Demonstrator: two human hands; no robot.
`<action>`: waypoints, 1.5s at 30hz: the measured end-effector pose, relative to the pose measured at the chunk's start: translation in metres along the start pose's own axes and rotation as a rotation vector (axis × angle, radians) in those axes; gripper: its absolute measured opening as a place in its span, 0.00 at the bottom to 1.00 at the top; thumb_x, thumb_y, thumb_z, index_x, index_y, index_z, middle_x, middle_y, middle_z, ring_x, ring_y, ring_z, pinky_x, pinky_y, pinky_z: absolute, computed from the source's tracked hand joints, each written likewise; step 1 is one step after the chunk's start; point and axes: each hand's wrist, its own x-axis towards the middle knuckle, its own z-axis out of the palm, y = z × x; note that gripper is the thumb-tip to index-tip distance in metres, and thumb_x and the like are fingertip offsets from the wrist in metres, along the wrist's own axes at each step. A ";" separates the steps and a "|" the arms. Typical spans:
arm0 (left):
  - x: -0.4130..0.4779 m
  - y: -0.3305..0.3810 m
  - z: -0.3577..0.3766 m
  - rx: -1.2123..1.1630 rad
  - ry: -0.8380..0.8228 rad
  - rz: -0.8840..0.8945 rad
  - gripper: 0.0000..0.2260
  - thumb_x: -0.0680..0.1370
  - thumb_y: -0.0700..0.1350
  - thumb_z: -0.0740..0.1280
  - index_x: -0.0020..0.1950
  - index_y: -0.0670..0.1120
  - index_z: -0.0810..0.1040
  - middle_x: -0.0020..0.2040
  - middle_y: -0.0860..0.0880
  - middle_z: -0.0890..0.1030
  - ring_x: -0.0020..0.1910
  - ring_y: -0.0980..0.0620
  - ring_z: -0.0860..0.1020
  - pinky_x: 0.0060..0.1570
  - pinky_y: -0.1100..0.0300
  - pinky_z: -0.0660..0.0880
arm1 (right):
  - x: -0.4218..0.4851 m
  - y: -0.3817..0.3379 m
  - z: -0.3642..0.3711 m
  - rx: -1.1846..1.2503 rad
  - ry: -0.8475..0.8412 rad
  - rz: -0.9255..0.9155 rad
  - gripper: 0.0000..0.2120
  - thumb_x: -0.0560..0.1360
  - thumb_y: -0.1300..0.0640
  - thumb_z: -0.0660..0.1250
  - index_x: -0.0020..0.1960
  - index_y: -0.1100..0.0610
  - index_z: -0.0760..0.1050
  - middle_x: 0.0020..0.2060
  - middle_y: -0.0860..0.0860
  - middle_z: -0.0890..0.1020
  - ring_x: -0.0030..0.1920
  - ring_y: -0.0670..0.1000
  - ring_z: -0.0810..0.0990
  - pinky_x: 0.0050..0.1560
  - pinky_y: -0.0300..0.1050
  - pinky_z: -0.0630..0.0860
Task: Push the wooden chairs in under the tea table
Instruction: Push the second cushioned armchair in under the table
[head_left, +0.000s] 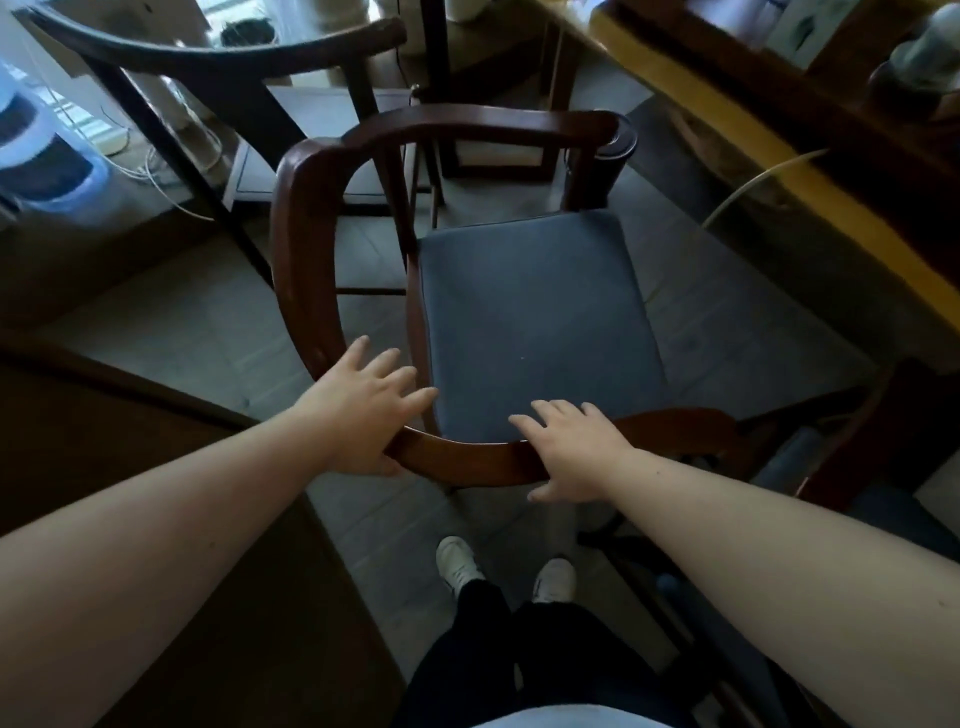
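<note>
Grey floor tiles (208, 332) run under everything, and the tea table (779, 171), a thick yellow-edged slab, fills the upper right. One wooden chair (322, 218) with a blue seat cushion (535, 322) stands just beside the table's edge, its seat wholly out in the open, not under the top. Both hands rest on its curved rail (467, 457): the left hand (363, 405) lies with fingers spread over the bend and thumb tucked beneath, the right hand (571, 447) is laid flat with thumb below; neither is clenched, more a loose hold than a firm grasp. I'd close both hands properly first, turn the chair so its open front faces the table, then push low and evenly, watching the armrest end (618, 135) near the slab and the white cable (753, 182) hanging there. A second, darker chair (208, 57) waits beyond.
</note>
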 end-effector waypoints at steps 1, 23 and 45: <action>0.000 -0.007 0.004 0.008 -0.030 -0.015 0.45 0.66 0.71 0.66 0.75 0.53 0.52 0.74 0.44 0.64 0.73 0.38 0.57 0.69 0.33 0.50 | 0.005 0.001 0.003 0.017 -0.027 0.005 0.48 0.69 0.36 0.73 0.78 0.50 0.50 0.77 0.58 0.60 0.75 0.61 0.58 0.72 0.66 0.58; 0.033 0.092 -0.039 -0.011 -0.130 0.104 0.12 0.77 0.47 0.64 0.61 0.50 0.74 0.55 0.49 0.80 0.53 0.44 0.75 0.49 0.48 0.69 | -0.051 0.109 0.013 -0.150 -0.323 -0.064 0.21 0.64 0.46 0.70 0.54 0.48 0.68 0.49 0.49 0.79 0.51 0.55 0.80 0.46 0.52 0.78; 0.062 -0.025 -0.126 -0.206 0.374 0.179 0.23 0.76 0.57 0.60 0.66 0.44 0.72 0.60 0.43 0.79 0.59 0.41 0.76 0.56 0.44 0.73 | -0.096 0.070 -0.040 0.453 0.421 0.223 0.30 0.77 0.48 0.68 0.76 0.49 0.62 0.75 0.51 0.67 0.73 0.51 0.64 0.71 0.49 0.62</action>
